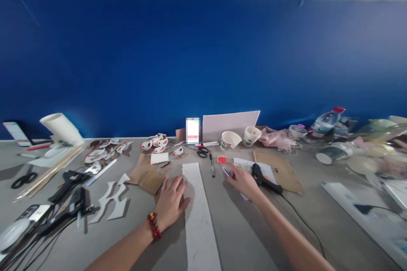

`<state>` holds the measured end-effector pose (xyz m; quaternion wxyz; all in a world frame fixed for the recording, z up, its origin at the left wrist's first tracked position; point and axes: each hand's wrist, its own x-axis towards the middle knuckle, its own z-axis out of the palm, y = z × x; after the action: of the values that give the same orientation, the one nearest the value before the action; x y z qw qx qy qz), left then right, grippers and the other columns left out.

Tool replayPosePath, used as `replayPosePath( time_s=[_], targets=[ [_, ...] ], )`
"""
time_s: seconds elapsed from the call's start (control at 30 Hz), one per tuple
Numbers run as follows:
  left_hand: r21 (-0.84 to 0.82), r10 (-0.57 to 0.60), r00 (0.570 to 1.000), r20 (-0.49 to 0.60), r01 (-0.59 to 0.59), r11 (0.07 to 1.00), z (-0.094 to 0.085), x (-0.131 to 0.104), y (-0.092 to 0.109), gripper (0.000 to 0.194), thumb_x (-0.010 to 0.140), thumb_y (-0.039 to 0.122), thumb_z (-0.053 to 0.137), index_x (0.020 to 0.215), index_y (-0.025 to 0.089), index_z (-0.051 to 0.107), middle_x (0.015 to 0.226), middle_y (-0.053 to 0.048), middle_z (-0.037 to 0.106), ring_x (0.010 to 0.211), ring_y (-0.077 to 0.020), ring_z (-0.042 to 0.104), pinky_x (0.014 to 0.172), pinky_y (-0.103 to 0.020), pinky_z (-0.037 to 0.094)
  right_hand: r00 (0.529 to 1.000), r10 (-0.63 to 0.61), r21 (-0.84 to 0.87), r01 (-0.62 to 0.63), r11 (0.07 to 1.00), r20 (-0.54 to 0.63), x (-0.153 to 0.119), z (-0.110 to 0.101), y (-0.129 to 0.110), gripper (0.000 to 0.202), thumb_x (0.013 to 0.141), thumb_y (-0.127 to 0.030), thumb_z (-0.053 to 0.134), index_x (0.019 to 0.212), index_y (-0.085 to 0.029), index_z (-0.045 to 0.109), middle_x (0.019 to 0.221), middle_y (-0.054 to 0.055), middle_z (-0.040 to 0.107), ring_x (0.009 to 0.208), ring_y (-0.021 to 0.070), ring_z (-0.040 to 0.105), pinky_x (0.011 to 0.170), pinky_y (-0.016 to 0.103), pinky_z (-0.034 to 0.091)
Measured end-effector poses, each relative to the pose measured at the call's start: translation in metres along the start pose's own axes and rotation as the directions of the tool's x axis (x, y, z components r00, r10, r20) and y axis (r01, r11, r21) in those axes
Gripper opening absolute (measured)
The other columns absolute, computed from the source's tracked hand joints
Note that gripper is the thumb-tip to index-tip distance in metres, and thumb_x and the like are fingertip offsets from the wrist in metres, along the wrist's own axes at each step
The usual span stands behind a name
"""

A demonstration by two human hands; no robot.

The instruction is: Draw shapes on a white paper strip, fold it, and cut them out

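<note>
My left hand lies palm down with its fingers apart, on the folded brown cardboard and the left edge of a long white paper strip. A red beaded bracelet is on that wrist. My right hand is closed over a slim pale stick-like thing. One end shows by the fingertips and another below the palm; the hand hides its middle. Just beyond the fingers is a small red piece. A black pen lies between the hands, and a black glue gun rests right of my right hand.
Black scissors, paper cups and a propped phone stand further back. Left are white cut-outs, more glue guns and several red-and-white pieces. A power strip and bottles are right.
</note>
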<state>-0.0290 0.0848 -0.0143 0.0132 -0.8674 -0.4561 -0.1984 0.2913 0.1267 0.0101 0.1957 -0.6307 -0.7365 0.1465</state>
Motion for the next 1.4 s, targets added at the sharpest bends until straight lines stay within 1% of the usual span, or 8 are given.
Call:
replayPosePath(
  time_s=[0.1,0.23,0.37,0.5,0.67,0.87,1.0,1.4],
  targets=[
    [-0.015,0.002,1.000,0.018,-0.002,1.000,-0.002,0.000,0.001,0.039,0.091,0.033,0.051,0.127,0.019,0.054,0.135,-0.014,0.053,0.126,-0.0313,0.047,0.111,-0.058,0.025,0.998,0.056,0.362,-0.054,0.931,0.004,0.000,0.001,0.005,0.051,0.072,-0.021,0.053,0.122,-0.021,0.059,0.065,-0.005,0.051,0.057,0.0143,0.050,0.056,0.024,0.040],
    [-0.031,0.000,0.998,0.065,0.002,1.000,-0.003,0.001,0.004,0.040,0.090,0.034,0.053,0.128,0.020,0.053,0.135,-0.013,0.052,0.126,-0.0313,0.045,0.111,-0.059,0.023,0.984,0.050,0.817,-0.169,0.552,0.169,-0.006,0.000,-0.003,0.051,0.072,-0.022,0.052,0.123,-0.020,0.057,0.065,-0.007,0.049,0.047,0.0100,0.047,0.047,0.021,0.038],
    [-0.015,0.010,0.993,0.118,-0.009,1.000,-0.008,0.002,0.010,0.044,0.090,0.039,0.054,0.130,0.021,0.052,0.134,-0.013,0.052,0.126,-0.0321,0.044,0.112,-0.060,0.020,0.950,-0.035,0.917,-0.288,0.277,0.309,-0.012,0.002,-0.022,0.030,0.072,-0.024,0.058,0.100,-0.017,0.064,0.065,-0.005,0.052,0.047,0.0087,0.044,0.047,0.022,0.037],
    [0.020,0.012,0.989,0.149,-0.015,1.000,-0.010,0.002,0.016,0.047,0.091,0.043,0.052,0.131,0.019,0.051,0.134,-0.015,0.051,0.127,-0.0325,0.042,0.113,-0.059,0.018,0.961,-0.007,0.960,-0.277,0.042,0.277,-0.013,0.008,-0.043,0.029,0.081,-0.036,0.051,0.099,-0.018,0.064,0.075,0.002,0.057,0.057,0.0124,0.050,0.055,0.026,0.045],
    [0.076,0.015,0.984,0.179,-0.029,0.997,-0.007,0.003,0.020,0.049,0.091,0.041,0.052,0.134,0.017,0.048,0.133,-0.016,0.050,0.128,-0.0334,0.041,0.113,-0.058,0.018,0.976,0.000,0.975,-0.217,0.034,0.218,-0.017,0.014,-0.064,0.030,0.082,-0.038,0.058,0.107,-0.022,0.063,0.083,0.002,0.059,0.071,0.0150,0.055,0.068,0.030,0.050],
    [0.121,0.027,0.979,0.201,-0.052,0.991,-0.007,0.003,0.022,0.051,0.092,0.044,0.051,0.134,0.016,0.048,0.135,-0.016,0.049,0.129,-0.0322,0.040,0.114,-0.053,0.021,0.972,-0.048,0.958,-0.236,-0.162,0.231,-0.021,0.023,-0.074,0.023,0.074,-0.032,0.078,0.089,-0.023,0.064,0.067,-0.004,0.050,0.062,0.0100,0.048,0.064,0.023,0.046],
    [0.118,0.053,0.977,0.207,-0.078,0.990,-0.009,0.003,0.027,0.053,0.091,0.045,0.054,0.134,0.015,0.049,0.135,-0.017,0.049,0.127,-0.0338,0.042,0.113,-0.054,0.023,0.978,-0.050,0.974,-0.208,-0.094,0.204,-0.022,0.032,-0.076,0.018,0.081,-0.035,0.072,0.078,-0.022,0.061,0.066,-0.003,0.052,0.061,0.0107,0.049,0.064,0.024,0.047],
    [-0.089,0.106,0.986,0.125,-0.095,0.991,-0.015,-0.004,0.037,0.053,0.087,0.045,0.059,0.132,0.017,0.050,0.134,-0.018,0.047,0.123,-0.0350,0.044,0.106,-0.056,0.034,0.974,-0.014,0.973,-0.228,-0.044,0.228,-0.012,0.046,-0.086,0.035,0.081,-0.052,0.067,0.099,-0.022,0.067,0.087,0.004,0.071,0.068,0.0134,0.059,0.077,0.031,0.052]
  ],
)
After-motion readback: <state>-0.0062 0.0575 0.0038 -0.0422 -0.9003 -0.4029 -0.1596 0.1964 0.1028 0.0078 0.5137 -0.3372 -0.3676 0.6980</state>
